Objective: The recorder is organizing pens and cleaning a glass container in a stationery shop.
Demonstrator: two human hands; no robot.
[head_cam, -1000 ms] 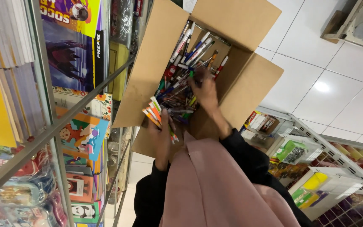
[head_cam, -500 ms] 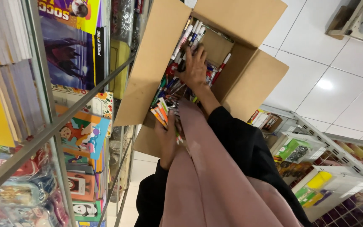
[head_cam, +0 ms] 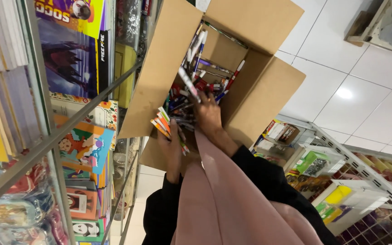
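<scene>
An open cardboard box (head_cam: 169, 68) holds loose pens (head_cam: 196, 86). The left hand (head_cam: 171, 147) grips a bundle of orange pens (head_cam: 162, 123) at its near edge; the right hand (head_cam: 207, 113), inside, lifts one white pen (head_cam: 189, 84) (pinched). Colourful books (head_cam: 85, 145) stand left of the hands.

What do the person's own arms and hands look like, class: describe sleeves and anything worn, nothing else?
Both arms wear long black sleeves reaching the wrists. The left hand and right hand are bare: no gloves, and no rings or watch can be made out. A dusty pink cloth hangs down between the arms.
</scene>
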